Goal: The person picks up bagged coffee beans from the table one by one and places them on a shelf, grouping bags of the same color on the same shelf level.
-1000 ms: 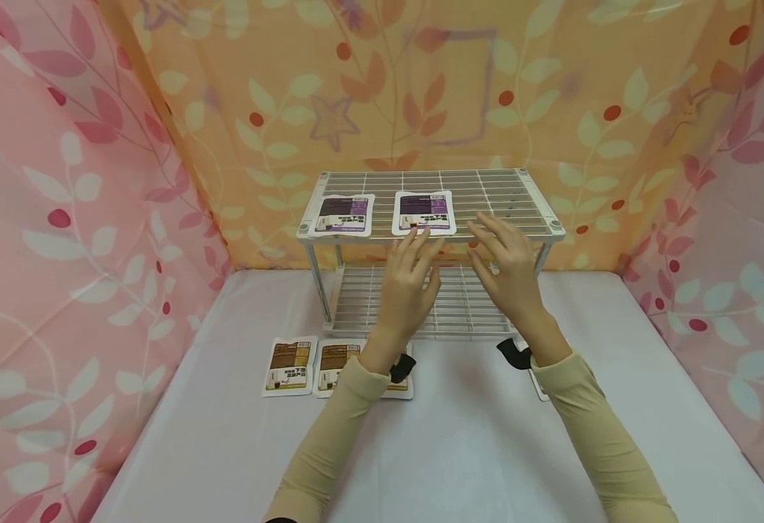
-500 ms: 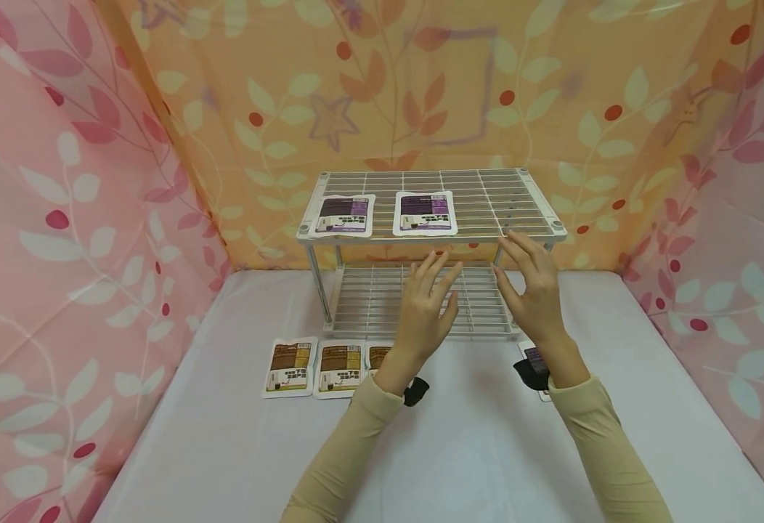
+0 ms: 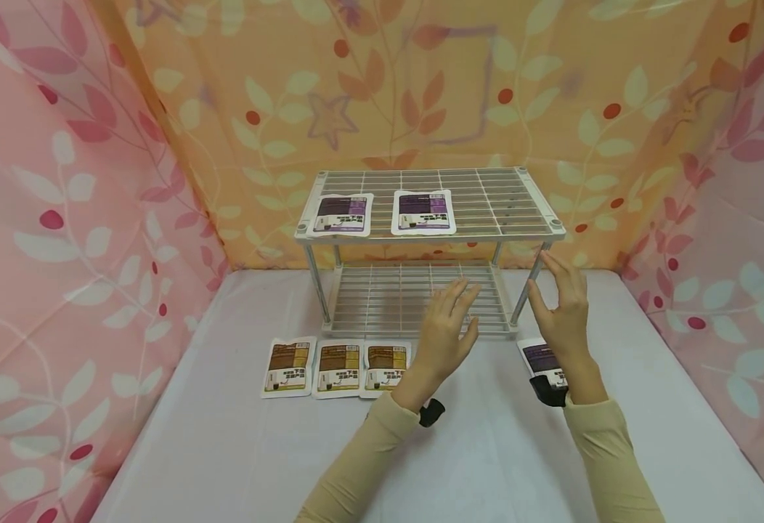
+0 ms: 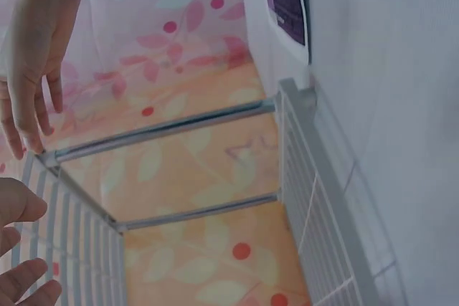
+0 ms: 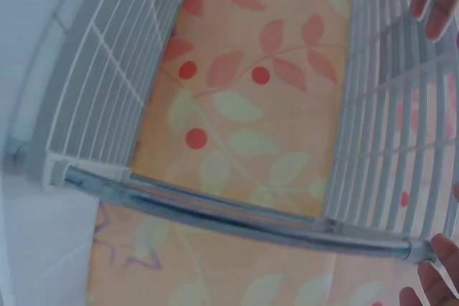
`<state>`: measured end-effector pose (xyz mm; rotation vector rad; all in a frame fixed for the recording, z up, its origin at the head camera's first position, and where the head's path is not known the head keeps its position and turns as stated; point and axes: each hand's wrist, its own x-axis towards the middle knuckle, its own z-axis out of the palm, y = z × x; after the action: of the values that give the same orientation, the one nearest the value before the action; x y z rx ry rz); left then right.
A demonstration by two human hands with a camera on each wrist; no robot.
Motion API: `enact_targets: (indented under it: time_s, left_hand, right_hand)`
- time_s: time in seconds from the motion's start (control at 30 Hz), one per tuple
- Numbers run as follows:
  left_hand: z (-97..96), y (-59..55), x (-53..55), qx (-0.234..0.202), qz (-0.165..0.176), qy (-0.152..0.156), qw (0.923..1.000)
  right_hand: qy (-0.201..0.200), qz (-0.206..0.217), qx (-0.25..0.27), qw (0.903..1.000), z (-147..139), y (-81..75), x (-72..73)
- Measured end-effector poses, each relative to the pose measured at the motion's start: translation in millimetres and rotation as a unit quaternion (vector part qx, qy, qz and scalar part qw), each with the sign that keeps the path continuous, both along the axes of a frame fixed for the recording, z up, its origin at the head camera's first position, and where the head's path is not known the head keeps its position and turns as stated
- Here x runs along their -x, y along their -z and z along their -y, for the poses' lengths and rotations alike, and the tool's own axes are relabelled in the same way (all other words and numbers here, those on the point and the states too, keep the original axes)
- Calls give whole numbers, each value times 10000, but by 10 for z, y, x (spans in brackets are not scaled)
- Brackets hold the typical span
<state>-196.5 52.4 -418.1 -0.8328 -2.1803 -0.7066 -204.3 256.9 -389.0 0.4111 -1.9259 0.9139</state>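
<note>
My left hand is in front of the lower shelf of a white wire rack, fingers spread and holding nothing. My right hand hovers by the rack's front right post, also with loose fingers and nothing in it. Below it a purple-labelled pouch lies on the table, partly hidden by the right wrist and its black strap. On the top shelf lie two more flat white pouches with purple labels, a left pouch and a right pouch. The left wrist view shows the table pouch near the rack's foot.
Three pouches with brown and yellow labels lie in a row before the rack: a left one, a middle one and a right one near my left wrist. A white cloth covers the table. Patterned curtains enclose it.
Both hands have moved from the top shelf's front edge down and to the right. The right-hand purple pouch and the third brown pouch on the table show more now. The shelf pouches stay put.
</note>
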Motion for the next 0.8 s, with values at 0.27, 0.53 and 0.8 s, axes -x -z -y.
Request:
enact_targets:
  time_s: [0.27, 0.53, 0.8]
  left_hand:
    - [-166, 156, -67, -4, 381, 275, 9989]
    - [-319, 339, -136, 147, 1005, 500, 9936]
    - [-474, 529, -189, 187, 1542, 645, 9857]
  right_hand:
    - [288, 466, -5, 9985, -252, 166, -26]
    - [205, 1226, -395, 9915, -478, 358, -46]
    - [198, 2179, -528, 9743, -639, 521, -121]
